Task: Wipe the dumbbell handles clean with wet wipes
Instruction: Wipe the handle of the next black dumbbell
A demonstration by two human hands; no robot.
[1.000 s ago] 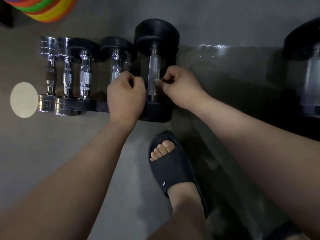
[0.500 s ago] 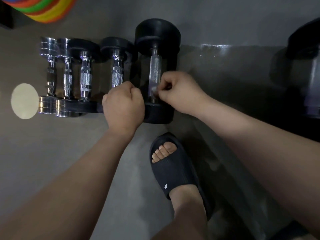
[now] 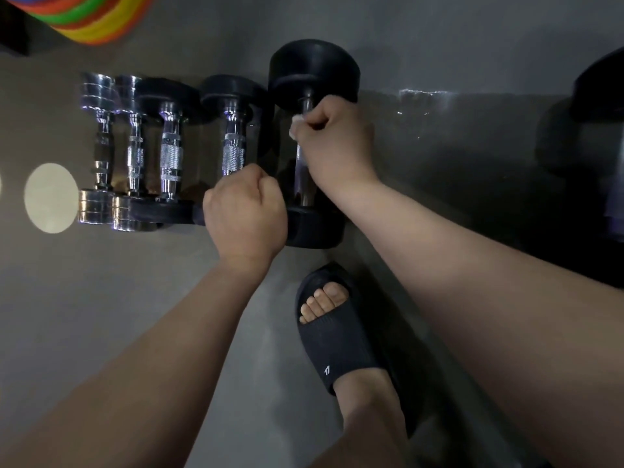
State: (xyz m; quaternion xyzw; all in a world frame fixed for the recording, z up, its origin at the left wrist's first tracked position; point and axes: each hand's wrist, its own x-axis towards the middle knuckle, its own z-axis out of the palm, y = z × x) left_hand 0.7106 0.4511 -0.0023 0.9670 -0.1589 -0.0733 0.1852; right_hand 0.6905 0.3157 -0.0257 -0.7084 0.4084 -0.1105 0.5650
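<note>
Far left: a pale round spot (image 3: 50,197) on the floor; the striped discs (image 3: 81,15) above it are cut off by the frame edge, so their count cannot be taken.
Small dumbbells: four in a row, two chrome dumbbells (image 3: 101,146) then two black-ended dumbbells (image 3: 170,153); the near end of the fourth is hidden behind your left hand.
Left hand: your left hand (image 3: 246,214) is curled into a fist beside the large dumbbell's near head (whether it holds anything cannot be told).
Large dumbbell: one large dumbbell (image 3: 314,72), rightmost of the row, its handle partly covered.
Right hand: your right hand (image 3: 334,143) is wrapped round the handle's far end, pressing a wet wipe (image 3: 296,125) to it; only a white corner shows.
Foot: one black slipper (image 3: 337,336).
Far right: a dark object (image 3: 601,96), cut off, hard to identify.
</note>
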